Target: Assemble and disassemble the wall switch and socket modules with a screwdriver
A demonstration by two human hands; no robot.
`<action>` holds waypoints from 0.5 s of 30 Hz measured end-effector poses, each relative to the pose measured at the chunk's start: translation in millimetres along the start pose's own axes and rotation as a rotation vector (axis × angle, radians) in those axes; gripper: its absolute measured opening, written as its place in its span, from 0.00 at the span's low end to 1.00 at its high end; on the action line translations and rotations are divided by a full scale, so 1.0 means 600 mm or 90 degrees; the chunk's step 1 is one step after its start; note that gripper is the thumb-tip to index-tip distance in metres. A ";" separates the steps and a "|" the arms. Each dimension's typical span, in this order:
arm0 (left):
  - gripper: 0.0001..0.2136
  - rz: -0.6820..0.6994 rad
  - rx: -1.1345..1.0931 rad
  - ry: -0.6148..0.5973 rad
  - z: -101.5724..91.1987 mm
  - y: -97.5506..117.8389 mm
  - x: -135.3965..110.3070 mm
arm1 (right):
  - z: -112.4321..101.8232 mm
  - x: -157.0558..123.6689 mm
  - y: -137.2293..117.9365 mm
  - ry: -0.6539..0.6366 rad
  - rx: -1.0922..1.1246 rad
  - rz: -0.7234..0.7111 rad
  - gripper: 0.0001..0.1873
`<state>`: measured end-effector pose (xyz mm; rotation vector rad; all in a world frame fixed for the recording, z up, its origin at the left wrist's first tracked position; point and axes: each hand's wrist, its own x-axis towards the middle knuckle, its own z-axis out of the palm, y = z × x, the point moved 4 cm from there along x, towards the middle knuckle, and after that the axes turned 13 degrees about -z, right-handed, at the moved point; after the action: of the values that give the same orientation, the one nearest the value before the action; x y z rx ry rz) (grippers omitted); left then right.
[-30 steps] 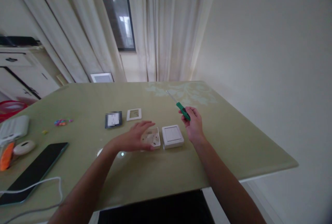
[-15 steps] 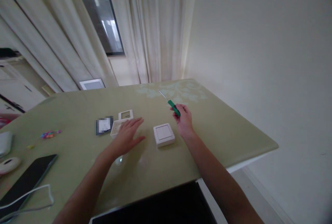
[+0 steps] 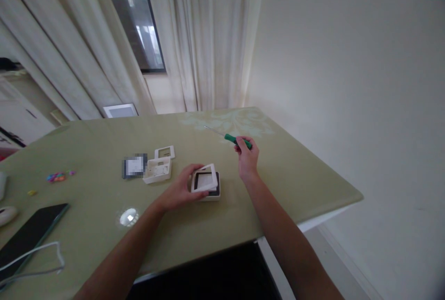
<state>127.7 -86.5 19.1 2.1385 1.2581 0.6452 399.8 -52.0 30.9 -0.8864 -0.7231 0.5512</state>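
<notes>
My left hand (image 3: pixel 179 189) grips a white square switch frame (image 3: pixel 214 175) between thumb and fingers. It holds the frame tilted over a white switch box (image 3: pixel 212 198), whose dark inner plate shows through and beside the opening. Held up to the right of that box, my right hand (image 3: pixel 248 160) is closed around the green handle of a screwdriver (image 3: pixel 231 138). Its thin metal shaft points left and away from me. Left of these lie an open white back box (image 3: pixel 157 178), a second white frame (image 3: pixel 173 152) and a dark item with a blurred white label (image 3: pixel 135 166).
A black phone (image 3: pixel 33 230) and a white cable (image 3: pixel 57 249) lie at the left, near small coloured bits (image 3: pixel 57 177). A bright round reflection shows on the tabletop (image 3: pixel 194 239). A wall (image 3: pixel 347 82) runs along the right, with curtains (image 3: pixel 208 35) behind.
My left hand has moved right from above the open back box to the switch box and now holds its frame raised. The screwdriver has swung to a flatter, more leftward angle.
</notes>
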 end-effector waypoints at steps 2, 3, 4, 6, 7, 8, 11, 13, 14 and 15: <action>0.33 -0.030 -0.005 0.053 -0.011 -0.017 0.007 | -0.001 -0.001 0.010 0.019 0.012 0.019 0.11; 0.32 -0.047 0.001 0.087 -0.016 -0.025 0.011 | -0.001 -0.001 0.016 0.031 0.018 0.030 0.11; 0.32 -0.063 0.013 0.120 -0.020 -0.031 0.016 | -0.002 0.000 0.021 0.043 0.023 0.042 0.12; 0.34 -0.085 0.051 0.171 -0.026 -0.037 0.021 | -0.004 0.002 0.030 0.066 0.033 0.064 0.12; 0.34 -0.088 0.073 0.184 -0.028 -0.036 0.022 | -0.005 0.003 0.033 0.076 0.038 0.074 0.12; 0.34 -0.087 0.096 0.190 -0.030 -0.033 0.023 | -0.006 0.004 0.035 0.084 0.042 0.082 0.12; 0.32 -0.080 0.160 0.199 -0.034 -0.018 0.028 | -0.009 0.004 0.038 0.099 0.053 0.097 0.12; 0.32 -0.089 0.202 0.203 -0.039 -0.012 0.042 | -0.009 0.004 0.038 0.104 0.057 0.101 0.12; 0.32 -0.097 0.223 0.199 -0.040 -0.012 0.053 | -0.008 0.003 0.037 0.104 0.058 0.102 0.12; 0.33 -0.106 0.244 0.192 -0.042 -0.013 0.067 | -0.008 0.002 0.037 0.104 0.058 0.102 0.12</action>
<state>124.1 -41.7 36.4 2.2582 1.8288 0.7210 401.0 -41.7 10.6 -0.8980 -0.4778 0.6410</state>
